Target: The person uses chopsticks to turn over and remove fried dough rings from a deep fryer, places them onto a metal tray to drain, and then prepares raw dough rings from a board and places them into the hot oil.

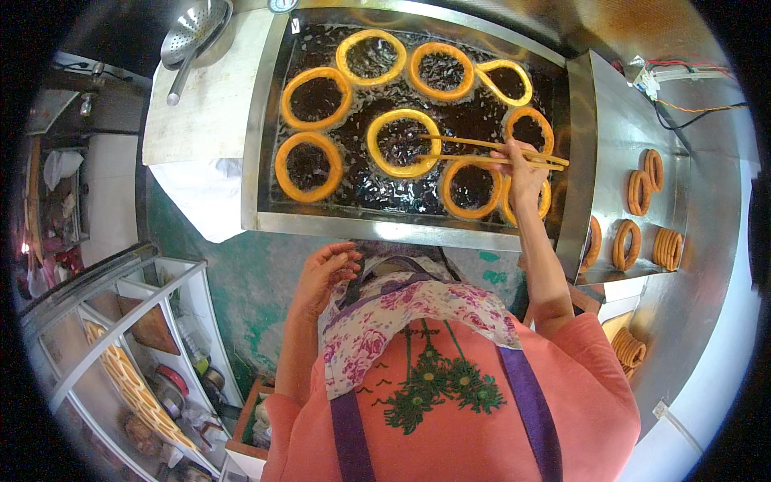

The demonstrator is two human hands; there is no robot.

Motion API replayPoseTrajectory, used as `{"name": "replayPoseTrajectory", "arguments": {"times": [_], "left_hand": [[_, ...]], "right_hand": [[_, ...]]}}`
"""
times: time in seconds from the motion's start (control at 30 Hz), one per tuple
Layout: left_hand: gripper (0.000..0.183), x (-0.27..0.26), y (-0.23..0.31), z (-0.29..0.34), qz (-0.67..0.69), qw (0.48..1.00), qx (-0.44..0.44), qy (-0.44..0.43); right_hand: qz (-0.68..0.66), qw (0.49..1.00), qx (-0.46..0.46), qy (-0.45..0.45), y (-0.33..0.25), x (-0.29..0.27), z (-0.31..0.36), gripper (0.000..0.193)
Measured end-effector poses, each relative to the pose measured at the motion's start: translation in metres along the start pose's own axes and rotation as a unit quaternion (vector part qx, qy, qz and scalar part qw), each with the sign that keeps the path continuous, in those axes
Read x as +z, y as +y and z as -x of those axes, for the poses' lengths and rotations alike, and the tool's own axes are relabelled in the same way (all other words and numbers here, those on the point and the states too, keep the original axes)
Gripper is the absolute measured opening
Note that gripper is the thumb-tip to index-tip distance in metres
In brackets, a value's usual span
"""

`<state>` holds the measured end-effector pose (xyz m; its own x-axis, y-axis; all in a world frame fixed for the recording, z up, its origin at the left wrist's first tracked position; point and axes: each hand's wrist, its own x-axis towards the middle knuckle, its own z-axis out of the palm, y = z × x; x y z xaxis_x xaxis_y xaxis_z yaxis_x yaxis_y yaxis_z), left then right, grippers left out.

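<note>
My right hand [524,173] grips a pair of long wooden chopsticks [474,143] above the hot oil. Their tips are at a pale yellow dough ring [404,112] in the middle of the fryer [385,228]; one stick crosses its right rim. Around it float several more browned dough rings [309,166], plus a pale twisted loop [504,81] at the far right. Beneath my right wrist, one ring [508,201] is partly hidden. My left hand [328,275] hangs in front of the fryer's near edge, fingers loosely bent and apart, holding nothing.
On the metal tray [634,104] to the right stand several fried rings [626,245]. A skimmer [193,40] lies on the white board [205,104] at left. At lower left, a glass-sided cabinet [120,321] holds strips of dough and pots. Wires [691,104] hang at far right.
</note>
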<state>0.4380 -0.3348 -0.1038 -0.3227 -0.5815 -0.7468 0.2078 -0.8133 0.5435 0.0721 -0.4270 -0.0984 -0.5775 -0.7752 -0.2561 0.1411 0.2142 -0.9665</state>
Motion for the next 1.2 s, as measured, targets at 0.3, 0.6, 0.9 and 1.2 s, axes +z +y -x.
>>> {"name": "replayPoseTrajectory", "arguments": {"times": [0.3, 0.6, 0.9, 1.2], "left_hand": [[0.035, 0.008, -0.005, 0.005, -0.008, 1.0, 0.015, 0.022], [0.033, 0.03, -0.011, 0.024, -0.001, 0.998, 0.023, 0.057], [0.032, 0.068, -0.004, 0.022, -0.044, 0.999, 0.009, 0.025], [0.035, 0.073, 0.002, 0.002, -0.106, 0.992, -0.011, -0.073]], "right_hand": [[-0.12, 0.973, 0.157, 0.12, 0.073, -0.013, -0.034, 0.024], [-0.183, 0.964, 0.193, 0.023, 0.11, -0.037, -0.067, 0.025], [-0.259, 0.949, 0.165, 0.07, 0.079, -0.09, -0.031, 0.021], [-0.115, 0.977, -0.027, 0.175, 0.031, -0.135, 0.032, 0.023]]}}
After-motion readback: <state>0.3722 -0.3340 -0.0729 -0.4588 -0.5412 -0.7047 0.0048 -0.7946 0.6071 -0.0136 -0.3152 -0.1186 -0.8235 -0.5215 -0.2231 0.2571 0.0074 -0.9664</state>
